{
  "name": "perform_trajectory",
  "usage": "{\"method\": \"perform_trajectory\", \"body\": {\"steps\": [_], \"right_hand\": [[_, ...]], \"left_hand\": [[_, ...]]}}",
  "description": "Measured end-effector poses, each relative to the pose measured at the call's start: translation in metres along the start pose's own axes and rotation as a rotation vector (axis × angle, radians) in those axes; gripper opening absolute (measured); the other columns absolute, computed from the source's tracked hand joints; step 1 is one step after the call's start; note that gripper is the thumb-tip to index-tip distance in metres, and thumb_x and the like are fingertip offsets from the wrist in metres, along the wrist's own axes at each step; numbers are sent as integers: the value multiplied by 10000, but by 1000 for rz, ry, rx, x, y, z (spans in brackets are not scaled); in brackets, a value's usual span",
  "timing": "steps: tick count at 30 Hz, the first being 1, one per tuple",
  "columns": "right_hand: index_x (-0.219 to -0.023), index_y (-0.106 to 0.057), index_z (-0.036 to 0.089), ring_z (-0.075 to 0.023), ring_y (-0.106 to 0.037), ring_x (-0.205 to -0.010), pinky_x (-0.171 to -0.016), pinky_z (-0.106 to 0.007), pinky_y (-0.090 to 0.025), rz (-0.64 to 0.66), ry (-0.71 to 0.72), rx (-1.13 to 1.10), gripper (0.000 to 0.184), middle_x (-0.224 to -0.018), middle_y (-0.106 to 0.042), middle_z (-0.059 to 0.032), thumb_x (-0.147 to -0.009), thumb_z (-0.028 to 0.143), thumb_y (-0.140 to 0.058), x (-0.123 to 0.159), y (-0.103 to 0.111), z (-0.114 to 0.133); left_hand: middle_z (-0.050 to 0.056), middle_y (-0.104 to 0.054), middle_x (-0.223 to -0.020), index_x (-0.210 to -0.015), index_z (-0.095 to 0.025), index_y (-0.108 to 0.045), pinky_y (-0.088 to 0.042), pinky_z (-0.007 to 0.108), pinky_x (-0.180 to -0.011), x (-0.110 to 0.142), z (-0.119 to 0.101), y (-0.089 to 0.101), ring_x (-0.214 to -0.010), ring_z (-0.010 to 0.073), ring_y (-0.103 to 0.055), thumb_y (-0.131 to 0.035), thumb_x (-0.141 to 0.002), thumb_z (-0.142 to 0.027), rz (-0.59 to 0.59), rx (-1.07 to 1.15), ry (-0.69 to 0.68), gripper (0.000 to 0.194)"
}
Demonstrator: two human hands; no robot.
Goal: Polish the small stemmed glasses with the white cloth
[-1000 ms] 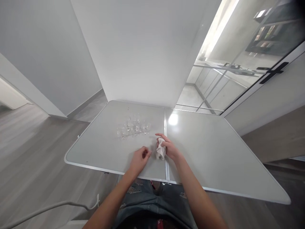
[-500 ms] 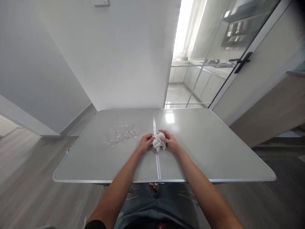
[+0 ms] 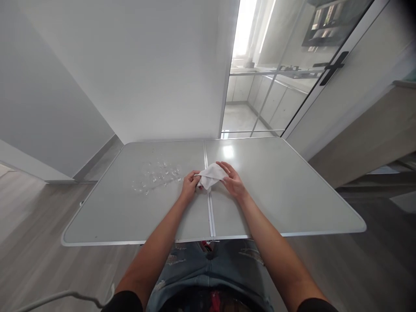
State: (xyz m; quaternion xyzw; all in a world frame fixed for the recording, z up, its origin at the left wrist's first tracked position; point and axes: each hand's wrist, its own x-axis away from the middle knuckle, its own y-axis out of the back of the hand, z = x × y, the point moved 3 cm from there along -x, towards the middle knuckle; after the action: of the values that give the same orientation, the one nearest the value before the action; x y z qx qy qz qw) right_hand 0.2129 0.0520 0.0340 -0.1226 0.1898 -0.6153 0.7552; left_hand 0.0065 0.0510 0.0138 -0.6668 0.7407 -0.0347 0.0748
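Note:
Over the seam of the folding table (image 3: 276, 190), a white cloth (image 3: 212, 174) is stretched between my two hands. It is partly folded, and a lower fold hangs towards me. My left hand (image 3: 189, 185) is closed, pinching the cloth's left end between thumb and fingers. At the right end, my right hand (image 3: 233, 181) holds the cloth's edge, its fingers bent along the far side and the thumb partly hidden. Left of my hands, clear shiny droplets (image 3: 159, 174) that look like spilled water are scattered across the tabletop.
A metal-edged seam (image 3: 211, 216) divides the table lengthwise from me. Behind it stand a white wall (image 3: 169, 78) and a glass-paned door (image 3: 260, 99) with a black handle (image 3: 334, 68). A pale cable (image 3: 65, 295) curves at the lower left.
The cloth, bunched up before, is now spread wider between my hands. My hands have moved slightly apart, and the whole view has shifted a little.

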Motion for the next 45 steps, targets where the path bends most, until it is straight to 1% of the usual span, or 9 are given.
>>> {"method": "perform_trajectory", "body": {"steps": [4,7,13,19,21,26,32,39,45], "right_hand": [[-1123,-673,279,-268,-598,-1197,-954,-415,-520,-110,87,35,537,-1446,-574,-85,-601,334,-783,-3,8,-3],[-973,-694,232,-202,-647,-940,-831,-330,-523,-241,137,79,374,-1088,-722,-56,-625,336,-786,-9,19,-11],[-651,-479,219,-108,-422,-537,-527,-239,-385,-382,100,114,321,-575,-458,52,-786,467,-633,-9,26,-21],[-647,-441,214,-79,-336,-510,-465,-208,-287,-261,43,61,351,-566,-390,77,-735,389,-732,-10,8,-29],[-730,-487,219,-80,-380,-529,-487,-200,-324,-209,41,16,319,-602,-443,80,-732,376,-764,-10,3,-27],[-1000,-586,236,-131,-583,-723,-626,-228,-467,-20,-103,-69,407,-858,-656,19,-712,391,-828,-7,-6,-28],[-887,-642,190,-136,-566,-617,-556,-256,-448,83,-311,-43,389,-753,-666,-15,-778,542,-768,-6,-6,-43],[-921,-625,220,-127,-542,-557,-484,-248,-416,143,-305,-64,446,-727,-627,10,-795,639,-713,-3,-6,-37],[-1110,-691,198,-195,-635,-849,-740,-300,-508,92,-184,69,414,-985,-716,-53,-798,458,-773,-2,-6,-39]], "left_hand": [[-49,-547,-555,-910,-187,-614,-302,221,-436,3,5,-2,-429,103,-466,-630,-843,-505,85,-30,111,325],[-53,-464,-531,-724,-171,-584,-265,227,-465,4,6,0,-455,83,-395,-660,-821,-488,121,-78,90,340],[-39,-416,-601,-645,-146,-540,-266,229,-547,4,5,-2,-573,82,-370,-688,-839,-480,247,-117,-14,414],[72,-603,-1187,-1177,-224,-532,-454,256,-772,10,1,-23,-908,163,-594,-860,-649,-542,387,-24,-27,698],[67,-632,-1149,-1238,-240,-504,-463,256,-757,12,3,-30,-877,163,-613,-901,-615,-479,404,-82,17,776],[41,-676,-912,-1020,-176,-607,-464,257,-717,9,6,-30,-801,162,-610,-753,-795,-524,264,-53,-8,439],[-22,-560,-675,-828,-152,-621,-352,215,-559,2,13,-16,-596,103,-458,-637,-859,-611,43,0,10,460],[15,-640,-815,-888,-160,-660,-426,244,-673,3,7,-13,-737,144,-541,-585,-886,-631,-105,-11,-51,477],[74,-634,-1192,-1310,-263,-470,-523,290,-789,3,10,-18,-956,198,-648,-853,-659,-540,82,-44,-66,804]]}}
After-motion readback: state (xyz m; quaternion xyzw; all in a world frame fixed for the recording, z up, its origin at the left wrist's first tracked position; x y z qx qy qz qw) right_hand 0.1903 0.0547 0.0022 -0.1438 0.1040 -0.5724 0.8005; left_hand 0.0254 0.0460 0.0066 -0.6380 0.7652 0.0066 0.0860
